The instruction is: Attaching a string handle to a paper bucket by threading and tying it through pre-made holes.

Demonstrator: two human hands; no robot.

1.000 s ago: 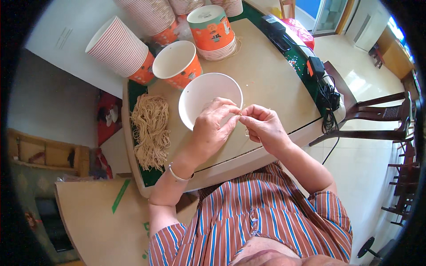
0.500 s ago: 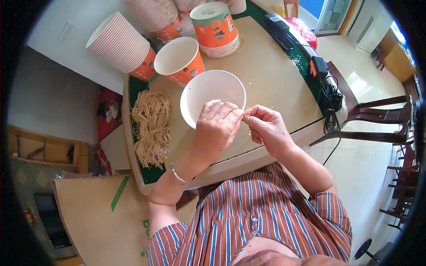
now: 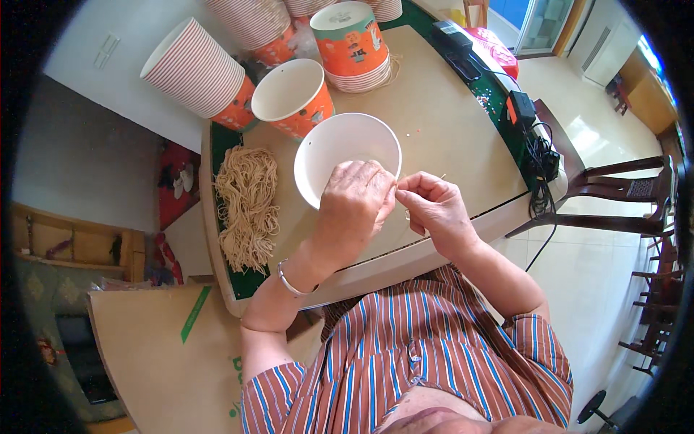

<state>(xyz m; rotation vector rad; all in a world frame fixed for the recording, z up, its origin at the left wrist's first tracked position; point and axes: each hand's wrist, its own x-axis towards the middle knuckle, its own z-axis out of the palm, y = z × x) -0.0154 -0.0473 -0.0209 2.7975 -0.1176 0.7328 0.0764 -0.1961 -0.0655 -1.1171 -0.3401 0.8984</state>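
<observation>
A white-lined paper bucket (image 3: 318, 159) sits at the near side of the table, its mouth facing up toward me. My left hand (image 3: 354, 202) is closed over its near right rim, with the fingertips hidden from view. Against that same rim, my right hand (image 3: 437, 210) pinches thumb to forefinger on what looks like a thin beige string; a short end pokes out above the knuckles. The fingertips of both hands meet there, and most of the string is covered. Left of the bucket lies a loose bundle of beige strings (image 3: 247, 210).
Behind stand an orange-printed paper bucket (image 3: 307, 116), an upside-down stack (image 3: 350, 47) and a leaning stack of buckets (image 3: 195, 72). Black adapters and cables (image 3: 538, 159) run along the table's right edge. A wooden chair (image 3: 622, 188) is at right, a cardboard box (image 3: 152, 340) at lower left.
My left hand has shifted slightly, its fingers more curled at the rim. The right hand keeps its pinch in nearly the same place.
</observation>
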